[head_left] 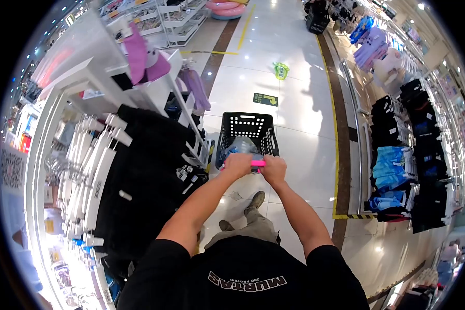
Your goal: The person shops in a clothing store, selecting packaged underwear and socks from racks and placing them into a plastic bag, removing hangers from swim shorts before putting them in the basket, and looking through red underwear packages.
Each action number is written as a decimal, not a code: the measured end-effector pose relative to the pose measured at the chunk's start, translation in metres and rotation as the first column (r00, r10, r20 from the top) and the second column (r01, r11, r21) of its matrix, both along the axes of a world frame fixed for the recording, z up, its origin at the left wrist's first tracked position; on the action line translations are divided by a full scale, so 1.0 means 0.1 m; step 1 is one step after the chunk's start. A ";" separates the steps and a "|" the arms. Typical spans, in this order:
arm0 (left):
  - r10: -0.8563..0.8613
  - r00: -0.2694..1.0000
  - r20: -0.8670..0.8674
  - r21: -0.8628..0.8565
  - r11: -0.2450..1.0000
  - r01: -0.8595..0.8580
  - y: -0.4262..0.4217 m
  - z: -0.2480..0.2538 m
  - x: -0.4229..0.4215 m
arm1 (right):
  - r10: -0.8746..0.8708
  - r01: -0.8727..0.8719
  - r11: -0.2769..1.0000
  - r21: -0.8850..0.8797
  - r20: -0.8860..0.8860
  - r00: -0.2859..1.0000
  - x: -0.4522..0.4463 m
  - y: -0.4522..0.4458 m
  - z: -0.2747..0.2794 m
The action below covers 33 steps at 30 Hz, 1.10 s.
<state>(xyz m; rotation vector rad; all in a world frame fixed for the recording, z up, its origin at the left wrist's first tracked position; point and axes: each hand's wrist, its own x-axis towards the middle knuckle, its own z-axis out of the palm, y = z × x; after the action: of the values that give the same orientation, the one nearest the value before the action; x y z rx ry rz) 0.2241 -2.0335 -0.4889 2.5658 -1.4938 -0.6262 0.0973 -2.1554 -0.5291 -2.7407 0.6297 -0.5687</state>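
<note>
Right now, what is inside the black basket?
The black basket holds something in clear plastic showing blue. The left hand and pink handle cover its nearer part; whatever lies underneath is hidden.

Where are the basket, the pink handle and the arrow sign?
Basket [248,127]: head view, inside of its far wall.
Pink handle [258,163]: head view, its bare middle.
Arrow sign [265,99]: head view, its middle.

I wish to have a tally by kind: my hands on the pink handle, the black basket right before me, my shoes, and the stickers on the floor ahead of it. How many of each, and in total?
Hands: 2 (left hand, right hand)
Black basket: 1
Shoes: 2
Floor stickers: 2 (green footprint shape, arrow sign)
Total: 7
</note>
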 end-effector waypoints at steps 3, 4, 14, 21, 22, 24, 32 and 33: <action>0.028 0.998 0.049 -0.022 0.999 -0.027 -0.20 -0.06 0.19 | 0.028 -0.028 1.000 0.004 0.013 1.000 0.23 -0.25 -0.04; 0.045 0.998 0.045 -0.017 0.999 -0.044 -0.26 -0.10 0.25 | 0.044 -0.044 0.999 -0.003 0.017 0.999 0.32 -0.35 -0.05; 0.139 0.979 0.147 0.026 0.989 -0.145 -1.06 -0.20 1.16 | 0.164 -0.164 0.986 0.028 -0.015 0.986 1.34 -1.21 -0.22; 0.212 0.966 0.146 0.026 0.976 -0.218 -1.48 -0.34 1.78 | 0.237 -0.234 0.971 0.052 -0.065 0.969 2.02 -1.69 -0.25; 0.224 0.963 0.150 0.022 0.973 -0.230 -1.53 -0.35 1.86 | 0.252 -0.247 0.967 0.067 -0.073 0.965 2.12 -1.76 -0.26; 0.237 0.959 0.157 0.010 0.970 -0.242 -1.66 -0.38 2.01 | 0.269 -0.261 0.961 0.094 -0.091 0.959 2.31 -1.93 -0.27; 0.318 0.926 0.206 -0.107 0.947 -0.301 -2.21 -0.60 2.83 | 0.319 -0.317 0.948 0.035 -0.106 0.942 3.29 -2.55 -0.41; 0.333 0.920 0.209 -0.115 0.942 -0.315 -2.27 -0.66 2.95 | 0.327 -0.325 0.945 0.033 -0.107 0.939 3.43 -2.62 -0.43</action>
<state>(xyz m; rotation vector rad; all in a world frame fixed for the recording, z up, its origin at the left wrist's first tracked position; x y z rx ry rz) 0.5188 -2.2605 -0.5545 2.8056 -1.0740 -0.2349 0.4400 -2.4177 -0.5723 -2.7918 0.1893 -0.3329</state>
